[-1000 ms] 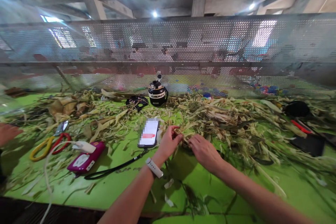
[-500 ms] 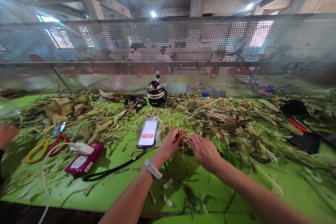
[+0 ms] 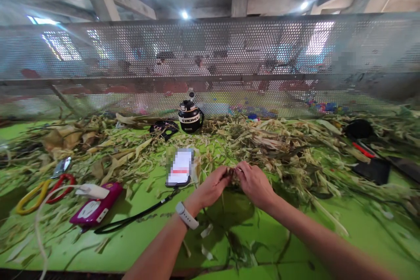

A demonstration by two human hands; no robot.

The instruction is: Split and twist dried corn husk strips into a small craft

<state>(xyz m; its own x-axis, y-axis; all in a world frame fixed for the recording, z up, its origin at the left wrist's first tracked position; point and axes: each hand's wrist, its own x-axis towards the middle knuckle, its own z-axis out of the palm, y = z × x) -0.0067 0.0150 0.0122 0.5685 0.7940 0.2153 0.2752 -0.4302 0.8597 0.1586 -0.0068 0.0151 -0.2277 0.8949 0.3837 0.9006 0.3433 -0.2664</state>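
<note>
L hand [image 3: 213, 186] & R hand [image 3: 256, 183] are pinching dry plant strips [image 3: 232, 174] b/w fingertips over the green worktop [image 3: 131, 247], prob. steadying them from both sides; phone [image 3: 180, 167] is lying face-up nearby, prob. for easy viewing.

Bench [image 3: 144, 249]: smooth, semi-glossy green. Power bank [image 3: 96, 204], eight o'clock: glossy magenta, plastic-looking. Bottle [image 3: 189, 119], near twelve: shiny black. Husk strips [image 3: 262, 140], one o'clock: dry, papery, rough. Screen [image 3: 210, 65] behind, twelve: perforated metal, dull grey. Lanyard [image 3: 131, 218], seven o'clock: black, matt, cloth-like.
</note>
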